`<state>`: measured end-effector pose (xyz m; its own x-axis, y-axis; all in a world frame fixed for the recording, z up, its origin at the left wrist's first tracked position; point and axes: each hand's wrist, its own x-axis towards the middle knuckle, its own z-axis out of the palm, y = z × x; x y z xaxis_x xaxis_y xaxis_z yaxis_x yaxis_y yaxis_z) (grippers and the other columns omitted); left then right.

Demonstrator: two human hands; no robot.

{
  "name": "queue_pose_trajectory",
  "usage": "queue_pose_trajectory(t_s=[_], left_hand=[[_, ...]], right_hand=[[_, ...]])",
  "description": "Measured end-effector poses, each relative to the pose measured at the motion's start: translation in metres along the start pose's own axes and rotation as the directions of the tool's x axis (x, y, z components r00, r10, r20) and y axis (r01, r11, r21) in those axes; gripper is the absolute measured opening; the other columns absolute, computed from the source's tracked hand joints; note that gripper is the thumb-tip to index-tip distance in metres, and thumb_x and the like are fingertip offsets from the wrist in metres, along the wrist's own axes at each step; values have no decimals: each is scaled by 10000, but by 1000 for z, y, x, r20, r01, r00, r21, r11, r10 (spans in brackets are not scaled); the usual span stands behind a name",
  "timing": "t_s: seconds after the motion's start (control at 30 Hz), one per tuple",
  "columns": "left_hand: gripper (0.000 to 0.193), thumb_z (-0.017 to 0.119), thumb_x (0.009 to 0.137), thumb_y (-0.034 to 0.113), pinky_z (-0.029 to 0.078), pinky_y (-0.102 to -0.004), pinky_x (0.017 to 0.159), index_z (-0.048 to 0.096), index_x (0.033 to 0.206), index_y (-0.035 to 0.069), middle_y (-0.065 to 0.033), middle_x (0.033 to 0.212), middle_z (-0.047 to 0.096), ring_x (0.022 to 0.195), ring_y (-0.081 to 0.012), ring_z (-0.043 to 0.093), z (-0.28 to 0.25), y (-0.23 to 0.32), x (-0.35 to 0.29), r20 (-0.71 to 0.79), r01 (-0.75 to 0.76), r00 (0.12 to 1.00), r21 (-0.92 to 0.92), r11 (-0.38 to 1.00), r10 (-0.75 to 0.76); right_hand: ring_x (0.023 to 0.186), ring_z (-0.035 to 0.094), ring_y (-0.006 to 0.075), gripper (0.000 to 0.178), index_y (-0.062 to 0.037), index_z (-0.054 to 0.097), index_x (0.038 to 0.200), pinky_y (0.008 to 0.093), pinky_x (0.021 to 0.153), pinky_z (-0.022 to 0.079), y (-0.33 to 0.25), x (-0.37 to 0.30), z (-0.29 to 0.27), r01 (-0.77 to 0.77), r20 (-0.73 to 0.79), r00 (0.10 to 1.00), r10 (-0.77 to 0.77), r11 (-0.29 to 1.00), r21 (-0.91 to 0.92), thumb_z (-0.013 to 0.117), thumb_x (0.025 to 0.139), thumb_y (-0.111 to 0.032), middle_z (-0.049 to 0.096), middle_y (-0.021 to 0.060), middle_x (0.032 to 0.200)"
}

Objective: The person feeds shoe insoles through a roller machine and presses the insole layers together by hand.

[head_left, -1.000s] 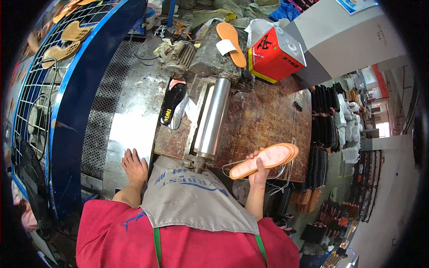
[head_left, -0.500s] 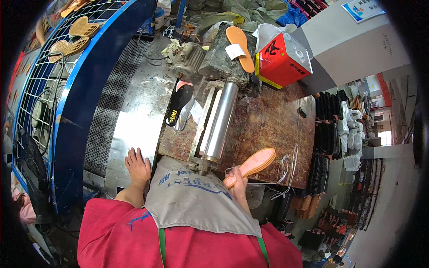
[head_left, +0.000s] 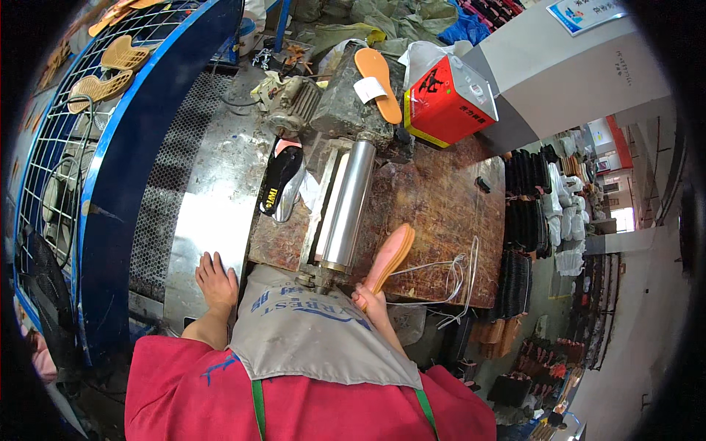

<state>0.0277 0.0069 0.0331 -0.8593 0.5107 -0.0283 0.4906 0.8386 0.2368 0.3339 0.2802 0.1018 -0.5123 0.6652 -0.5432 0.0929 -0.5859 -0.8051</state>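
In my right hand (head_left: 370, 300) is a small stack of pinkish-orange insoles (head_left: 390, 257), gripped at the narrow lower end. The stack stands tilted, its wide end up, just right of a shiny metal roller (head_left: 348, 206) and apart from it. My left hand (head_left: 218, 283) rests on the metal sheet (head_left: 209, 220) at the left, fingers spread, holding nothing. Between the sheet and the roller lies a black insole (head_left: 282, 176) with yellow lettering, on top of other pieces.
Behind the roller, an orange sole (head_left: 379, 84) with a white paper lies on a dark block beside a red can (head_left: 450, 103). A motor (head_left: 294, 106) sits left of it. White cords (head_left: 463, 275) trail over the worn tabletop (head_left: 434, 206). A blue wire rack (head_left: 110, 169) stands left.
My right hand has turned the insole stack more upright and brought it left, nearer the roller. My left hand stays on the metal sheet. The whole view has shifted slightly.
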Motion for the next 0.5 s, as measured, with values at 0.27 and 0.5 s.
queue_pose_trajectory(t_s=[0.27, 0.5], left_hand=[[629, 554, 953, 306, 183, -552, 1222, 409, 1493, 17, -235, 1564, 358, 1476, -390, 298, -2, 0, 2, 6, -24, 1000, -28, 999, 24], [629, 546, 955, 301, 184, -560, 1215, 409, 1487, -6, -257, 1563, 354, 1463, -416, 306, -3, -1, -1, -15, -47, 999, -41, 998, 47]], right_hand=[[586, 554, 116, 385, -9, 515, 1187, 262, 530, 476, -9, 9, 12, 111, -176, 978, -113, 994, -24, 735, 884, -98, 560, 35, 807], [635, 557, 101, 425, -62, 474, 1178, 263, 538, 479, -112, 61, 24, 316, -243, 877, -414, 879, -357, 758, 863, -92, 538, -1, 862]])
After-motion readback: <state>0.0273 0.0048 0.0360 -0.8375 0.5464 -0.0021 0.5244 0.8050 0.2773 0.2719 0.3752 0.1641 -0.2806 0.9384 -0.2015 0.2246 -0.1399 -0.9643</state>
